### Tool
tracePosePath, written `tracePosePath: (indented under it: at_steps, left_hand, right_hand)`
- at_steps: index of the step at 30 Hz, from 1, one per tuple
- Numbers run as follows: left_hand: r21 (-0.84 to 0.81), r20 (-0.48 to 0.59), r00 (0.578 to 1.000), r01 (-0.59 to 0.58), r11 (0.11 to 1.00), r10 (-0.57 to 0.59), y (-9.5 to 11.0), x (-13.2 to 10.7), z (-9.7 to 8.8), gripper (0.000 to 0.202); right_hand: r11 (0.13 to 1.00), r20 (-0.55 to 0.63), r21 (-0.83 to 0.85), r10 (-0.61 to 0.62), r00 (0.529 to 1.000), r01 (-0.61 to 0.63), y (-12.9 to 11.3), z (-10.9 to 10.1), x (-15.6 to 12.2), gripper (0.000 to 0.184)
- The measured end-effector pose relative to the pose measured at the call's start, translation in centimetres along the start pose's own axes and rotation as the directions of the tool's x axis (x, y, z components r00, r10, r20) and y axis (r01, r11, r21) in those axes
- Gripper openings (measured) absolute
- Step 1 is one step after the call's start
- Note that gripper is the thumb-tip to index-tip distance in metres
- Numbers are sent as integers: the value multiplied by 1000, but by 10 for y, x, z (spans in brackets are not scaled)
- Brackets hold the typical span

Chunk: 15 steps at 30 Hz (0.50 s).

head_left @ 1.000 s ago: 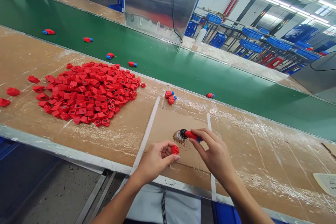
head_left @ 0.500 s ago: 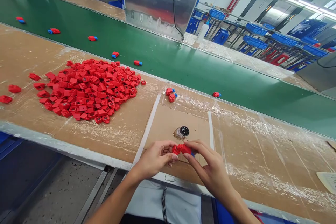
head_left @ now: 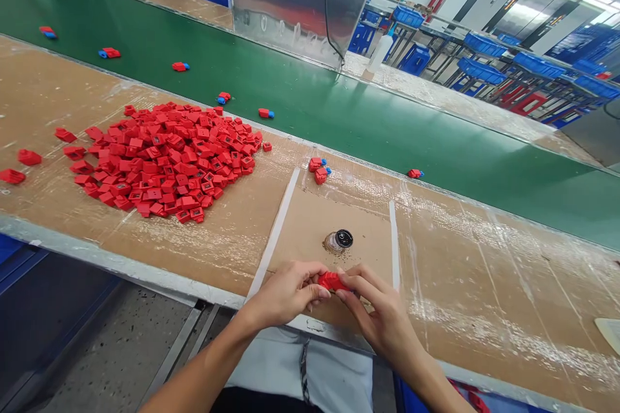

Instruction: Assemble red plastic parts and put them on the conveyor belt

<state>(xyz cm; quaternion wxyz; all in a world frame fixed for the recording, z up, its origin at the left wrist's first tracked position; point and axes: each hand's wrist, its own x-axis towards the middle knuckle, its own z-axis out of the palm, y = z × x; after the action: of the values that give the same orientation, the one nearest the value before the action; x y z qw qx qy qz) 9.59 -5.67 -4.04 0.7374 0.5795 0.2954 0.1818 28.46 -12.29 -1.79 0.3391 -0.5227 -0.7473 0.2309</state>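
Observation:
Between my hands is a red plastic piece (head_left: 331,281), held over the front of the cardboard-topped bench. My left hand (head_left: 294,293) pinches its left end with thumb and fingers. The fingers of my right hand (head_left: 372,300) close around the right end and hide part of it. Just beyond my fingers stands a small round jar with a black top (head_left: 343,239), dark specks scattered around its base. Two red pieces with blue tips (head_left: 320,174) lie farther back, near the belt. To the left spreads a big heap of red plastic pieces (head_left: 169,161).
A green conveyor belt (head_left: 339,110) runs across behind the bench, carrying several red-and-blue pieces (head_left: 180,66). White tape strips (head_left: 277,229) flank the jar's spot. Past the belt stand a metal panel (head_left: 300,0) and a white bottle (head_left: 381,51).
My right hand has shifted slightly left along the red piece, covering the blue bit that showed at its right end. The whole view has tilted a little.

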Motion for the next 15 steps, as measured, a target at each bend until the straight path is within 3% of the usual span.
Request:
tracePosePath:
  at_steps: [4, 9, 12, 15]
  left_hand:
    - [157, 3, 1000, -12, 988, 12, 6, -1, -2, 11]
    - [239, 20, 999, -52, 970, 49, 7, 0, -4, 11]
    - [242, 24, 998, -58, 968, 54, 6, 2, -3, 13]
    - [165, 78, 996, 21, 986, -34, 10, 1, -7, 24]
  right_hand:
    - [1000, 13, -25, -2, 1000, 3, 0, 1, -4, 16]
    - [995, 1, -90, -33, 999, 33, 0, 3, -6, 16]
    - [992, -34, -127, -18, 999, 14, 0, 11, -5, 15]
    - [995, -125, -88, 37, 991, -49, 1, 16, -13, 13]
